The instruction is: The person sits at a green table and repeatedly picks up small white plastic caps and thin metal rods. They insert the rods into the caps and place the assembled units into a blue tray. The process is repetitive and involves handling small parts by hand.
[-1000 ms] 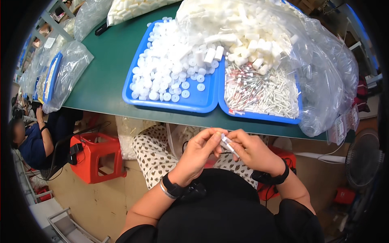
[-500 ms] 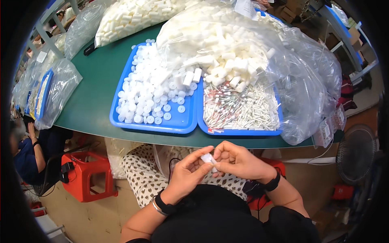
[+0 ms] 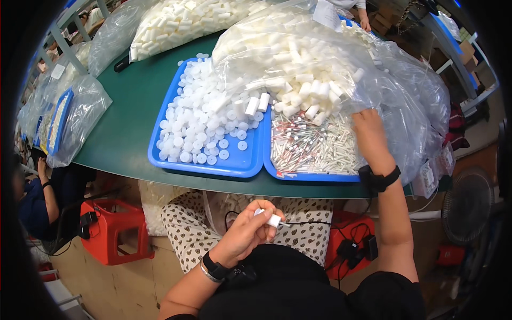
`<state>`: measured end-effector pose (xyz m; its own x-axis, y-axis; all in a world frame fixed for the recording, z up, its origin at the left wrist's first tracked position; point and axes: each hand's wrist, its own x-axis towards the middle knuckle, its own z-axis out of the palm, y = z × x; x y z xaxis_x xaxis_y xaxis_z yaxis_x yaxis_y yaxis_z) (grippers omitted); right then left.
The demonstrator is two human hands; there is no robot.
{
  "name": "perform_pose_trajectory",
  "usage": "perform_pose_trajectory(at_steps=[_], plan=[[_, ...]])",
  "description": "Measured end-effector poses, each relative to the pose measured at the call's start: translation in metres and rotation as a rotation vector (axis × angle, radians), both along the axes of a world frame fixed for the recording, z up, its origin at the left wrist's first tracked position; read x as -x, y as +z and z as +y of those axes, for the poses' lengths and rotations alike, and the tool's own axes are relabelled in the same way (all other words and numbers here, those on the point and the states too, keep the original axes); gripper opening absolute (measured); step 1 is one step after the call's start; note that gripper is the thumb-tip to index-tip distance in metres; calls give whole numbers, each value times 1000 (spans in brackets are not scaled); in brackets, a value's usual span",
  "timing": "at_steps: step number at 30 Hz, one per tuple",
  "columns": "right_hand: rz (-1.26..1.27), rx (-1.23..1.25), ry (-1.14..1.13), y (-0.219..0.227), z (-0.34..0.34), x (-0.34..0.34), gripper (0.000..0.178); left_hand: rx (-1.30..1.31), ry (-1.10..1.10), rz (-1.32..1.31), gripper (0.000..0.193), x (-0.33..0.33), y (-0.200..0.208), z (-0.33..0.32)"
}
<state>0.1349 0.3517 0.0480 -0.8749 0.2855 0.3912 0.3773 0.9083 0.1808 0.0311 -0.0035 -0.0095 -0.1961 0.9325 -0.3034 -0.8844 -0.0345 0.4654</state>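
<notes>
My left hand (image 3: 246, 230) is closed around a small white cylinder (image 3: 273, 220), above my lap. A thin light pin sticks out of the cylinder's right end, and a pale piece shows at its other end. My right hand (image 3: 372, 136) reaches over the right side of a blue tray (image 3: 320, 176) filled with small white and reddish pin-like pieces (image 3: 312, 146). Its fingers are drawn together and point away from me, so what they pinch, if anything, is hidden. White discs with centre holes (image 3: 205, 128) are heaped in another blue tray (image 3: 248, 168) on the left.
A clear bag (image 3: 240, 50) of cream cylinders spills over both trays. Another full bag (image 3: 184, 26) lies behind on the green table (image 3: 122, 106). Red stools (image 3: 114, 229) stand below, with a black fan (image 3: 469, 202) at the right. Other people are at the left and far edge.
My right hand has left the white cylinder and moved forward and right to the tray of pin-like pieces. My left hand keeps the cylinder, which now shows a pin at its end.
</notes>
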Motion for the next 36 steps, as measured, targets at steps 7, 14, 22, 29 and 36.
perform_pose_trajectory(at_steps=[7, 14, 22, 29, 36], plan=[[99, 329, -59, 16, -48, -7, 27, 1, 69, 46, 25, 10, -6, 2], [110, 599, 188, 30, -117, -10, 25, 38, 206, 46, 22, 8, 8, 8], [8, 929, 479, 2, -188, -5, 28, -23, 279, 67, 16, 1, 6, 13], [64, 937, 386, -6, -189, -8, 27, 22, 367, 120, 14, 2, 0, 6], [29, 996, 382, -17, -206, -6, 30, 97, 464, 448, 13, -15, -3, 11]])
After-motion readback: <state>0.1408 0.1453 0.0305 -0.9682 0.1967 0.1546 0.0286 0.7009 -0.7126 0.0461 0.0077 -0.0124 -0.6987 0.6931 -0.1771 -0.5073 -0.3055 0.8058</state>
